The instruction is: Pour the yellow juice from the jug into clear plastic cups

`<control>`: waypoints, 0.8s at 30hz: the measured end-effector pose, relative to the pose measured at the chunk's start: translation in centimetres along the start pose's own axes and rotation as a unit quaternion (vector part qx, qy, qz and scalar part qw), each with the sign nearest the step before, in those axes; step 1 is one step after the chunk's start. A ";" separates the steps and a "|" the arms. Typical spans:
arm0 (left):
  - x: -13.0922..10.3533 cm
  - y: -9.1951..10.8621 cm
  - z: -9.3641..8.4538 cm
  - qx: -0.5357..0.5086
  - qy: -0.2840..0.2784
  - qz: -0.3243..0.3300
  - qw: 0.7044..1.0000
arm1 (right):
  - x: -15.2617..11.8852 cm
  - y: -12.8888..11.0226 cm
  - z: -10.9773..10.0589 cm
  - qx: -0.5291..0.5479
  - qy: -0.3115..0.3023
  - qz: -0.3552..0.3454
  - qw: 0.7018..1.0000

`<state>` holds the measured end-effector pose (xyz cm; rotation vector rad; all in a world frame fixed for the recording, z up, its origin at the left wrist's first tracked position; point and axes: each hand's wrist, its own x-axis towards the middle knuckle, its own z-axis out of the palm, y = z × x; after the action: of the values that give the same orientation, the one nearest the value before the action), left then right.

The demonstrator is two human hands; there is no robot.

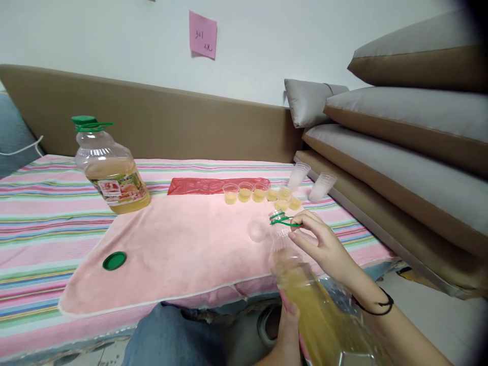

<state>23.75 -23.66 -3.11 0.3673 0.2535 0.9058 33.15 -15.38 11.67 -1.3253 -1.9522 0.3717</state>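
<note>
A large clear bottle point(312, 300) of pale yellow juice is tilted, its uncapped mouth pointing away from me over the pink cloth. My left hand point(286, 325) grips the bottle's side from below, with the thumb showing. My right hand point(318, 241) is closed on the green ring handle point(285, 222) at its neck. Just beyond the mouth are several small clear plastic cups point(244, 193) with yellow liquid in them. To the left of the neck is another clear cup point(259, 230), its contents hard to make out. A green cap point(114, 261) lies on the cloth at left.
A second capped juice bottle point(114, 178), partly full, stands at left. Behind the cups lies a red plastic bag point(198, 186). Two stacks of clear cups, a farther stack point(299, 176) and a nearer stack point(322, 187), stand at right. Grey-brown cushions point(400, 147) are piled along the right side.
</note>
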 end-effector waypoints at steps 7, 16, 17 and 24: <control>-0.5 0.6 1.1 -0.012 0.024 0.034 0.999 | 0.8 0.2 0.4 0.002 -0.015 0.008 1.000; -0.5 0.6 1.0 -0.019 -0.042 0.011 0.999 | 1.5 0.3 0.0 0.038 -0.042 0.025 0.998; -0.4 0.6 0.9 -0.017 -0.048 0.007 0.999 | 1.6 0.3 -0.1 0.041 -0.041 0.030 0.998; -0.7 0.7 0.4 -0.005 -0.084 -0.019 0.996 | 1.7 0.9 -0.4 0.085 -0.043 0.067 0.993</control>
<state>22.95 -23.86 -2.42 0.4261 0.1004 0.8335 33.69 -13.55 12.15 -1.3503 -1.8597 0.6561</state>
